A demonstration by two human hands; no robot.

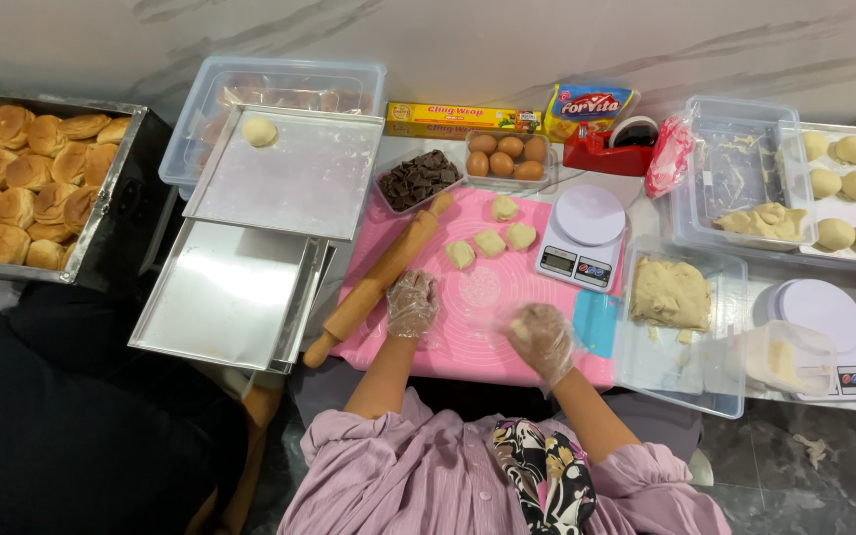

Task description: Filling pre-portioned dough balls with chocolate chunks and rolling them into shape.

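Pink silicone mat sits at the front edge of a pale surface, under a white marble-look wall. Right hand, in a clear plastic glove, has its grip closed on a small dough piece over the mat's front right part. Left hand, also gloved, rests flat and loose on the mat holding nothing, just beside the wooden rolling pin. Four cut dough lumps lie toward the mat's back edge, with a white kitchen scale to their right. Dark stone floor shows at the lower right.
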